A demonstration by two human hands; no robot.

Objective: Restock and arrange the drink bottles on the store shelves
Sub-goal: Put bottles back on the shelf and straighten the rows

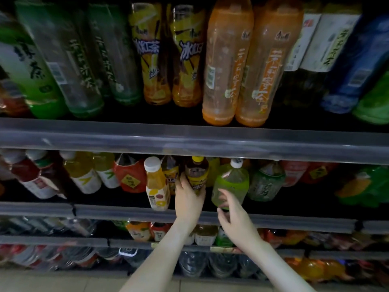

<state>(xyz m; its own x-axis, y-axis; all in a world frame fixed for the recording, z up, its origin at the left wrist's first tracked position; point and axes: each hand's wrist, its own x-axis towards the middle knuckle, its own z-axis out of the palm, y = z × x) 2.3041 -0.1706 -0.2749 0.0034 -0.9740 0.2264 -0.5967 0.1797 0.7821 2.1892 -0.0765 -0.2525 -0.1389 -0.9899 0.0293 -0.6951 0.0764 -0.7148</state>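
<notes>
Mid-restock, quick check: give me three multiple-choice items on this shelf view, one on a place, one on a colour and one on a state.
1. Where is the dark tea bottle?
A) top shelf, among the tall bottles
B) the shelf just below that
C) the lowest shelf

2. What colour is its cap?
A) white
B) yellow
C) red

3. What is the left hand doing?
A) gripping the dark tea bottle
B) lying flat on a shelf edge
C) hanging clear of the shelves

Answers:
1 B: its cap sits just beneath the top shelf rail.
2 B: the cap is yellow, beside the white-capped green bottle.
3 A: the fingers curl round the bottle's label.
</notes>
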